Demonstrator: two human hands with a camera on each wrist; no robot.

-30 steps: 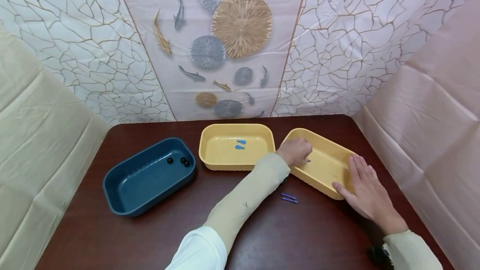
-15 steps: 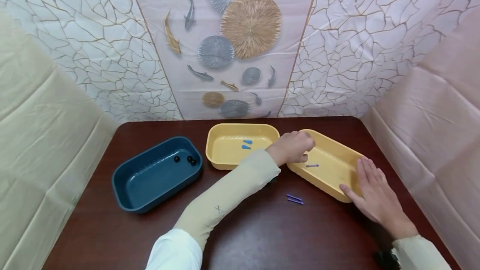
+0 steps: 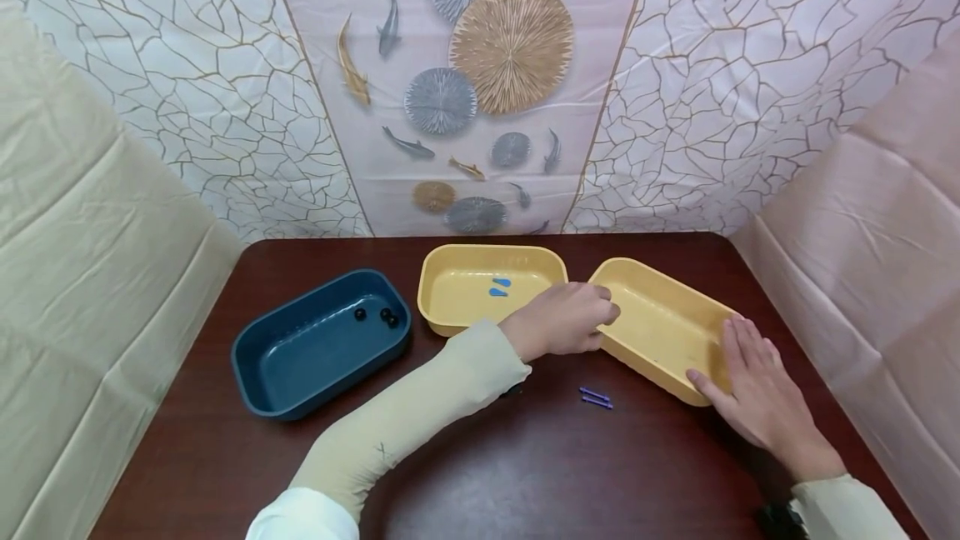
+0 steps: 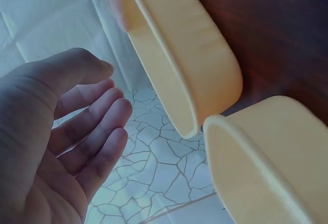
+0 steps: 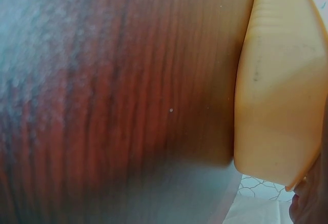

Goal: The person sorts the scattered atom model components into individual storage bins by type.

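Observation:
Over the left end of the right yellow tray (image 3: 667, 336) is my left hand (image 3: 562, 319), its fingers bent and the thumb close to the forefinger. In the left wrist view, the thumb of this hand (image 4: 82, 106) nearly meets the fingertips. It pinches a small purple stick, which the fingers hide. My right hand (image 3: 768, 394) rests with straight fingers on the right end of that tray, the thumb at its near rim. Two thin purple sticks (image 3: 596, 398) lie side by side on the table below the left hand.
At the back middle stands a second yellow tray (image 3: 457, 290) with two small blue teardrop-shaped pieces (image 3: 500, 287). A dark blue tray (image 3: 307, 361) on the left holds three black balls (image 3: 386, 314). Cloth walls surround the dark wooden table (image 3: 517, 465).
My left hand has come up from inside the right yellow tray and moved left towards me. The purple stick seen by its fingertips is out of sight. The right hand stays on the tray.

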